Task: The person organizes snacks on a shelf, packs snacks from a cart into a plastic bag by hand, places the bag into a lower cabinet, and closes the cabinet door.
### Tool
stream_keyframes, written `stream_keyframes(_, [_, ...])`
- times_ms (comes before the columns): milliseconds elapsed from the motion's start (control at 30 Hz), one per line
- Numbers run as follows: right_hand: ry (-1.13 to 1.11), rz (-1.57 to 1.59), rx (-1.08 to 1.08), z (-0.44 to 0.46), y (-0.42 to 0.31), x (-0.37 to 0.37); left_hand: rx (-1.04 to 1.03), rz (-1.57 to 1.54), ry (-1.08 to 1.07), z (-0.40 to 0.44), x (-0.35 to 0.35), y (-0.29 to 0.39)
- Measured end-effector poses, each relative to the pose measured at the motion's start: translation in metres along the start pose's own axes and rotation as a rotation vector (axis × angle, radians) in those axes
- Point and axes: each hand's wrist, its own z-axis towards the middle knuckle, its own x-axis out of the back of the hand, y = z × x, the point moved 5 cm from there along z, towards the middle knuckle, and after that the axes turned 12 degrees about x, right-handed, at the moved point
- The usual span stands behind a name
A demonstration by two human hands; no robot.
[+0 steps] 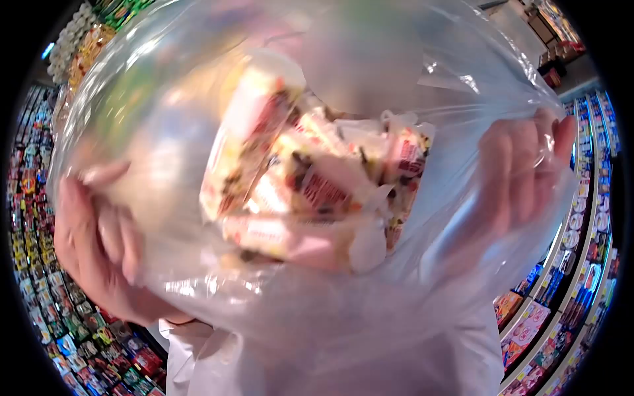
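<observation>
A large clear plastic bag [456, 178] fills most of the head view, its mouth spread wide toward me. Inside lie several small printed packets [323, 185] in pink, cream and red, heaped loosely and slightly blurred; their print is too smeared to read. My left hand [99, 244] grips the bag's left rim, with the thumb over the film and the fingers curled. On the right, my right hand [522, 165] is closed on the opposite side of the bag, partly seen through the shiny film.
Shelves of colourful packaged goods [86, 310] run along the left. More shelves with price rails [561, 264] stand on the right. Bagged goods [82, 49] hang or stack at the upper left. A white garment [198, 360] shows below the bag.
</observation>
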Motion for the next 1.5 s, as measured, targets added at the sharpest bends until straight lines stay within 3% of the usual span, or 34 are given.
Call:
stream_keyframes(133, [0.126,-0.396,0.420,0.028,-0.072,0.023,0.073,0.386,-0.217,0.035,-0.088,-0.011])
stream_keyframes(200, [-0.271,-0.600,0.309,0.057,-0.109,0.031,0.088,0.301,-0.365,0.046,-0.134,-0.022])
stream_keyframes(233, [-0.328,-0.629,0.239,0.086,-0.127,0.044,0.158,0.240,-0.345,0.063,-0.155,-0.036])
stream_keyframes(267, [-0.388,-0.661,0.171,0.113,-0.145,0.057,0.022,0.352,-0.530,0.069,-0.189,-0.032])
stream_keyframes(300, [-0.450,-0.695,0.104,0.141,-0.164,0.071,0.077,0.199,-0.655,0.081,-0.226,-0.035])
stream_keyframes(333, [-0.502,-0.919,0.218,0.171,-0.176,0.083,0.077,0.061,-0.764,0.099,-0.258,-0.045])
stream_keyframes(367, [-0.376,-1.035,0.239,0.199,-0.189,0.098,0.055,0.040,-0.778,0.115,-0.288,-0.054])
stream_keyframes(400, [-0.154,-1.188,0.431,0.205,-0.188,0.096,-0.051,0.073,-0.742,0.123,-0.314,-0.056])
stream_keyframes(467, [-0.111,-1.203,0.417,0.253,-0.218,0.115,-0.181,0.076,-0.716,0.129,-0.343,-0.064])
stream_keyframes(533, [-0.076,-1.214,0.402,0.279,-0.229,0.112,-0.125,0.003,-0.749,0.126,-0.360,-0.077])
stream_keyframes(667, [-0.215,-1.363,0.380,0.285,-0.197,0.111,0.097,-0.089,-0.817,0.110,-0.363,-0.126])
stream_keyframes(800, [-0.200,-1.516,0.131,0.275,-0.168,0.163,0.041,0.117,-0.608,0.131,-0.356,-0.219])
stream_keyframes(833, [-0.189,-1.356,0.068,0.278,-0.165,0.190,0.159,0.082,-0.581,0.121,-0.347,-0.238])
stream_keyframes(867, [-0.159,-1.405,0.025,0.271,-0.161,0.202,0.263,0.054,-0.555,0.107,-0.335,-0.262])
stream_keyframes(933, [-0.135,-1.448,-0.033,0.262,-0.149,0.210,0.294,0.191,-0.534,0.074,-0.311,-0.291])
stream_keyframes(1000, [-0.616,-1.888,-0.238,0.254,-0.121,0.210,0.529,0.025,-0.536,0.050,-0.287,-0.313])
stream_keyframes(1033, [-0.605,-1.906,-0.176,0.249,-0.107,0.215,0.531,0.030,-0.528,0.044,-0.273,-0.322])
stream_keyframes(1100, [-0.619,-2.109,-0.024,0.245,-0.083,0.208,0.454,-0.060,-0.606,0.043,-0.261,-0.318])
stream_keyframes(1167, [-0.493,-1.952,-0.011,0.255,-0.067,0.230,0.516,-0.065,-0.616,0.053,-0.259,-0.320])
stream_keyframes(1233, [-0.026,-1.441,-0.035,0.269,-0.063,0.242,0.489,-0.126,-0.611,0.064,-0.268,-0.306])
stream_keyframes(1300, [-0.045,-1.411,0.001,0.286,-0.064,0.237,0.655,-0.156,-0.624,0.049,-0.271,-0.298])
stream_keyframes(1400, [-0.182,-1.769,0.078,0.292,-0.069,0.231,0.840,-0.047,-0.710,0.026,-0.259,-0.280])
stream_keyframes(1467, [-0.198,-1.929,0.028,0.283,-0.061,0.239,0.574,0.065,-0.858,0.037,-0.251,-0.262])
stream_keyframes(1500, [-0.214,-2.075,-0.018,0.275,-0.056,0.247,0.550,0.055,-0.806,0.059,-0.255,-0.255])
